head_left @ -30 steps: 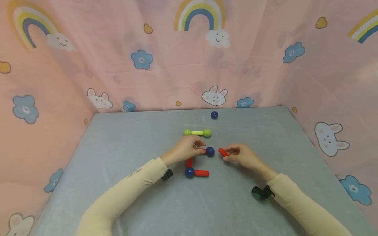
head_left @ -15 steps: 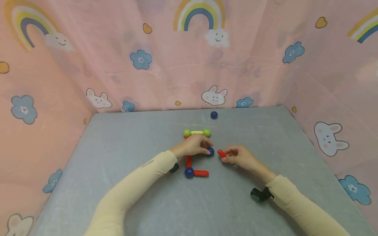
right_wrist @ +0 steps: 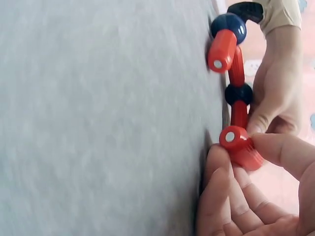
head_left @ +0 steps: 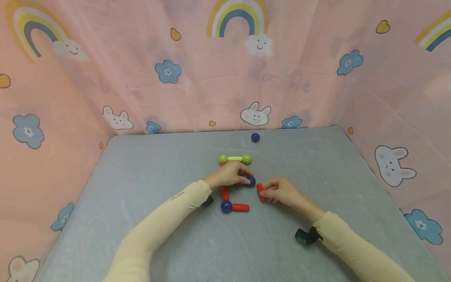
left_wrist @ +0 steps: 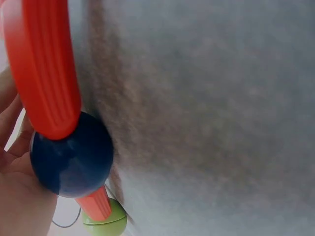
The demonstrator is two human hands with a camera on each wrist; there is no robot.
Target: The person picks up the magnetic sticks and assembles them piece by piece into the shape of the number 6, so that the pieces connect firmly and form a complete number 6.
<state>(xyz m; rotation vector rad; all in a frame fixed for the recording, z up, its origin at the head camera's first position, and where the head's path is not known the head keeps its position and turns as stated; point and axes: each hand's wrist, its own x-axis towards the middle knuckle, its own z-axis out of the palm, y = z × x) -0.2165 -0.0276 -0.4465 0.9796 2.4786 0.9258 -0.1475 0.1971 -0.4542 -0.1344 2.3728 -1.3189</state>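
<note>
In the head view my left hand [head_left: 230,173] pinches a dark blue ball [head_left: 251,180] at the right end of a red rod that the hand mostly hides. My right hand [head_left: 282,192] holds a loose red magnetic rod [head_left: 260,192] between thumb and fingers, just right of that ball. A silvery disc shows in the rod's tip [right_wrist: 230,137] in the right wrist view. Below the left hand, another red rod [head_left: 225,193] runs down to a second blue ball [head_left: 226,206], from which a red rod [head_left: 240,207] points right.
Beyond the left hand, a light green rod [head_left: 235,158] joins two green balls [head_left: 247,159]. A single blue ball [head_left: 255,137] lies near the far edge of the grey table [head_left: 169,164]. Pink printed cloth [head_left: 197,90] rises behind and at both sides.
My left hand has shifted right along the rod onto the blue ball. The right hand has come slightly nearer and left, turning its red rod more upright in the head view.
</note>
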